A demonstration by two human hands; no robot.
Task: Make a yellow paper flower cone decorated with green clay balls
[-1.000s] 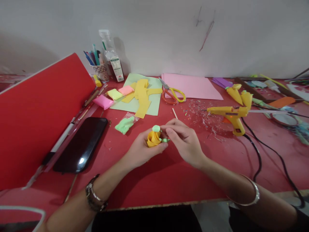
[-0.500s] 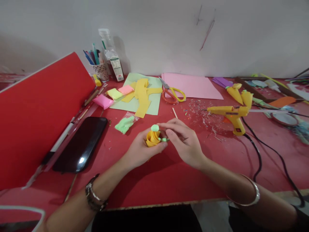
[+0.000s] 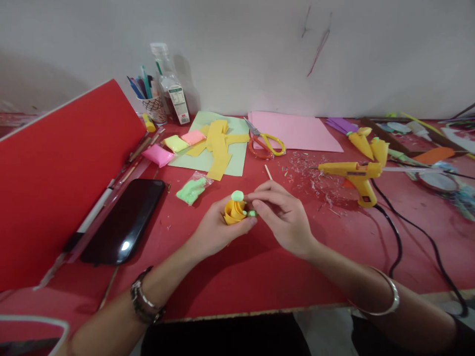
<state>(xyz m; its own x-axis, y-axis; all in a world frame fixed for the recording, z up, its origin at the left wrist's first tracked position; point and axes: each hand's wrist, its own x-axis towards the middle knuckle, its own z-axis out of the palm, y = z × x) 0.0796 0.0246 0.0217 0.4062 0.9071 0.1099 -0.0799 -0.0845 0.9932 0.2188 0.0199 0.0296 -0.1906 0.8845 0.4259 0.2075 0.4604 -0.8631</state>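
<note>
My left hand (image 3: 217, 227) is wrapped round a coiled yellow paper flower (image 3: 233, 213). A round pale-green clay piece (image 3: 237, 196) sits at the flower's top, and a smaller green clay piece (image 3: 251, 213) shows on its right side, by my left thumb. Close on the right is my right hand (image 3: 284, 217), its thumb and index finger drawn together at the flower's edge; whatever lies between those fingertips is hidden. On the table to the left lies an opened plastic packet of green clay (image 3: 191, 191). A thin stick (image 3: 267, 172) rests just beyond my right hand.
Yellow paper strips (image 3: 218, 148), scissors (image 3: 265, 143) and pink sheets (image 3: 297, 131) lie behind. A yellow glue gun (image 3: 356, 175) with its cord is on the right. At left are a phone (image 3: 124, 222) and a leaning red board (image 3: 67, 183); a glass bottle (image 3: 172, 89) stands behind.
My right hand's fingertips have shifted very slightly at the flower's edge. The flower stays in my left hand, almost unmoved.
</note>
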